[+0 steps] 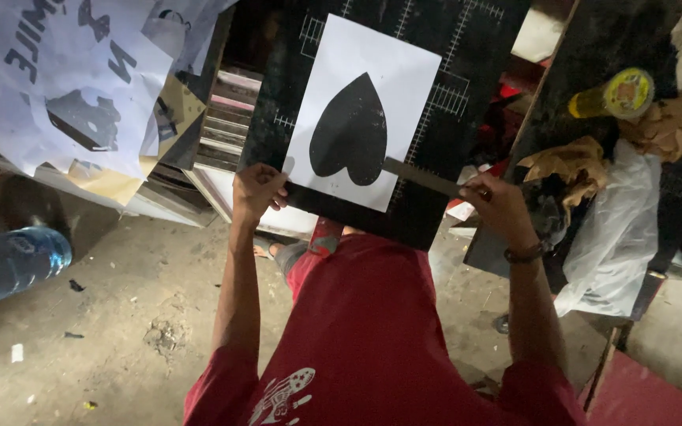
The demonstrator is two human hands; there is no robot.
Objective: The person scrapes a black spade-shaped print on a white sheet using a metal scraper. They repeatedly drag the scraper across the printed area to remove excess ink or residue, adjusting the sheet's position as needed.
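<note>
Red shirt (372,331) fills the bottom of my view, both arms reaching up to the white sheet (365,110) with its black heart shape, lying on the dark gridded board (428,213). My left hand (258,193) pinches the sheet's lower left corner, fingers closed on it. My right hand (499,207) is clamped on a flat metal strip (424,177), whose long axis slants up-left onto the sheet's lower right edge.

Red short-sleeved shirt (372,315), white print at front; dark bracelet (523,254) on right wrist.
</note>
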